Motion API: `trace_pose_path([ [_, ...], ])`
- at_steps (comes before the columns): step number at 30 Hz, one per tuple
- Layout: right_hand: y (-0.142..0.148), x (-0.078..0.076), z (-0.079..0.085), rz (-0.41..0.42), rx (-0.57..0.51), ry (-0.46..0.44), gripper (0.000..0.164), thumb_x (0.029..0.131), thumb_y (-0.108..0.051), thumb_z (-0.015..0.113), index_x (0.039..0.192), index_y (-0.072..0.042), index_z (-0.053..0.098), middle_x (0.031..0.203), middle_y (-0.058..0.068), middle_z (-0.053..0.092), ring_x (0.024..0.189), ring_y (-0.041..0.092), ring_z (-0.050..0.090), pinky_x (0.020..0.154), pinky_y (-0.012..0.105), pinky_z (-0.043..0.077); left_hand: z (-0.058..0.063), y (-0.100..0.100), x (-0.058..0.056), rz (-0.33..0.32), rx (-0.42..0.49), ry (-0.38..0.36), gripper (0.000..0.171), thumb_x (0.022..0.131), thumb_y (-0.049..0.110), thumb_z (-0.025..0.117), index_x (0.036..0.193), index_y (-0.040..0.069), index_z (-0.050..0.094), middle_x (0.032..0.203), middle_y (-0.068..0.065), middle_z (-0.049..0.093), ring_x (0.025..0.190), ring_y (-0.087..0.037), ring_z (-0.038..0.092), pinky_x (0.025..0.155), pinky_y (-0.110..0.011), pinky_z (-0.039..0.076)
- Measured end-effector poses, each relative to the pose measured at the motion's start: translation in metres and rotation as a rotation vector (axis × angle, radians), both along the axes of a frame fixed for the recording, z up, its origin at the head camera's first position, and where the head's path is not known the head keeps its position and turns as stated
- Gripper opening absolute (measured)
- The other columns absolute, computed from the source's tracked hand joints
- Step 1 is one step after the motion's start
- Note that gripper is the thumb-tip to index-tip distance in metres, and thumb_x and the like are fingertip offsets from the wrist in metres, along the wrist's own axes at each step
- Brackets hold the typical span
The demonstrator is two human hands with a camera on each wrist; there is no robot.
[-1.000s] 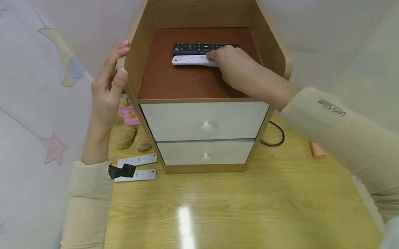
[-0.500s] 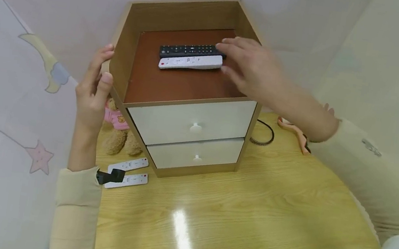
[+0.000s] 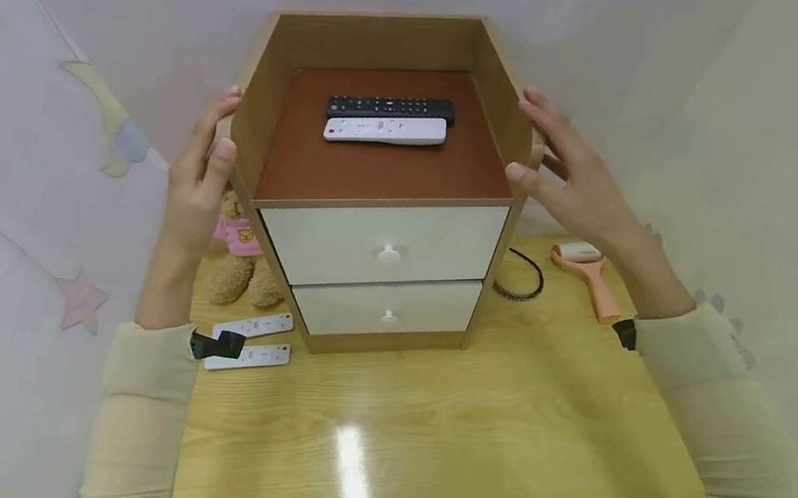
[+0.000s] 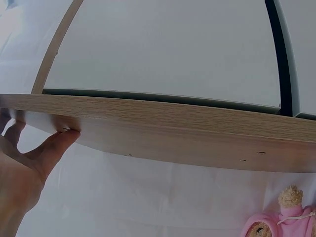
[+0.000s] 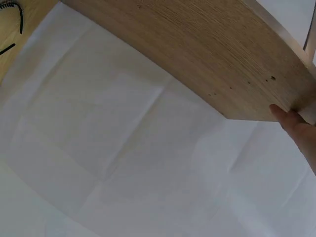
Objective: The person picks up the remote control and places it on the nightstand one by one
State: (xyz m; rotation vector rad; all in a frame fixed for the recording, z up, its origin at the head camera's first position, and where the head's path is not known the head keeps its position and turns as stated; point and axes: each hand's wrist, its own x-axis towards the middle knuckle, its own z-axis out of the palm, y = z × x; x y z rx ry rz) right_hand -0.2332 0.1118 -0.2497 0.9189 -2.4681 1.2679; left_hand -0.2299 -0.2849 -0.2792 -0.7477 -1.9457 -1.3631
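A small wooden cabinet (image 3: 392, 213) with two white drawers stands upright on the table. On its brown top lie a black remote control (image 3: 391, 107) and a white remote control (image 3: 386, 129), side by side. My left hand (image 3: 197, 185) touches the upper left side panel (image 4: 163, 136) with fairly straight fingers. At the upper right side is my right hand (image 3: 580, 180), its fingers extended; in the right wrist view a fingertip meets the right panel (image 5: 197, 49). Neither hand holds a remote. Both drawers look closed.
Left of the cabinet are a teddy bear in pink (image 3: 240, 236) and two white remotes (image 3: 256, 355), partly covered by a black wrist strap (image 3: 216, 344). On the right lie a black coiled cord (image 3: 524, 291) and an orange-handled lint roller (image 3: 588, 274). White walls stand behind.
My right hand has let go of the white remote and moved right, off the cabinet's top to its right side panel. The left hand stays at the left panel.
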Motion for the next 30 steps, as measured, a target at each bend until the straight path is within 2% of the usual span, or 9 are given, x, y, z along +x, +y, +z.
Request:
trace_pose_path([
  [4,-0.001,-0.014,-0.005,0.05,-0.063,-0.006,0.066,0.094,-0.005,0.057,0.152,-0.01,0.026,0.16,0.001,0.018,0.142,0.025,0.029,0.106,0.053,0.034,0.003,-0.003,0.001,0.028,-0.02,-0.048,0.042,0.103,0.015,0.042,0.142,-0.001,0.042,0.15,-0.011,0.04,0.141,-0.019,0.03,0.115,-0.033,0.021],
  [10,0.005,-0.036,-0.009,0.14,-0.108,-0.013,0.062,0.094,0.0,0.057,0.15,-0.01,0.032,0.159,0.0,0.024,0.139,0.031,0.034,0.104,0.041,0.04,0.007,-0.01,0.013,0.062,-0.008,-0.228,0.047,0.104,0.021,0.041,0.15,0.018,0.036,0.155,0.002,0.031,0.142,-0.013,0.026,0.111,-0.031,0.031],
  [12,0.01,-0.042,-0.011,0.169,-0.115,-0.01,0.063,0.094,0.003,0.056,0.15,-0.01,0.032,0.159,0.001,0.023,0.139,0.031,0.034,0.104,0.036,0.041,0.001,-0.014,0.017,0.048,0.036,-0.259,0.047,0.104,0.023,0.041,0.151,0.02,0.034,0.156,0.004,0.029,0.142,-0.017,0.028,0.107,-0.034,0.037],
  [14,0.019,-0.046,-0.012,0.167,-0.122,-0.003,0.064,0.092,0.006,0.057,0.15,-0.011,0.033,0.158,0.001,0.024,0.137,0.031,0.036,0.102,0.032,0.042,-0.012,-0.016,0.018,0.064,0.088,-0.278,0.047,0.104,0.022,0.04,0.15,0.018,0.035,0.156,0.003,0.029,0.14,-0.022,0.033,0.101,-0.035,0.043],
  [16,0.032,-0.047,-0.013,0.147,-0.115,0.018,0.065,0.091,0.008,0.057,0.15,-0.011,0.034,0.158,0.001,0.025,0.136,0.031,0.039,0.1,0.027,0.043,-0.037,-0.018,0.014,0.085,0.134,-0.314,0.046,0.104,0.02,0.04,0.149,0.017,0.037,0.154,-0.001,0.034,0.135,-0.025,0.042,0.097,-0.034,0.047],
  [18,0.045,-0.046,-0.013,0.12,-0.09,0.042,0.067,0.091,0.009,0.058,0.15,-0.011,0.034,0.158,0.001,0.026,0.134,0.03,0.041,0.097,0.023,0.044,-0.072,-0.022,0.008,0.121,0.147,-0.376,0.043,0.104,0.022,0.043,0.147,0.017,0.041,0.149,-0.004,0.041,0.128,-0.026,0.048,0.094,-0.034,0.049],
  [21,0.061,-0.041,-0.011,0.088,-0.036,0.065,0.07,0.089,0.01,0.059,0.15,-0.011,0.032,0.158,0.002,0.024,0.132,0.028,0.044,0.094,0.02,0.045,-0.133,-0.032,0.003,0.186,0.024,-0.517,0.042,0.103,0.027,0.044,0.144,0.018,0.046,0.146,-0.006,0.045,0.126,-0.025,0.048,0.097,-0.04,0.047],
  [26,0.071,-0.032,-0.01,0.071,0.011,0.063,0.074,0.087,0.011,0.062,0.151,-0.011,0.03,0.159,0.002,0.022,0.13,0.028,0.047,0.092,0.018,0.046,-0.223,-0.058,0.005,0.227,-0.306,-0.699,0.043,0.103,0.023,0.046,0.143,0.007,0.044,0.148,-0.016,0.039,0.137,-0.038,0.033,0.104,-0.059,0.033],
  [30,0.072,-0.028,-0.012,0.063,0.015,0.064,0.075,0.087,0.011,0.062,0.151,-0.011,0.03,0.159,0.002,0.022,0.129,0.027,0.047,0.092,0.018,0.045,-0.276,-0.077,0.006,0.215,-0.625,-0.738,0.043,0.098,0.006,0.052,0.14,0.001,0.045,0.144,-0.025,0.041,0.131,-0.046,0.036,0.103,-0.061,0.032],
])
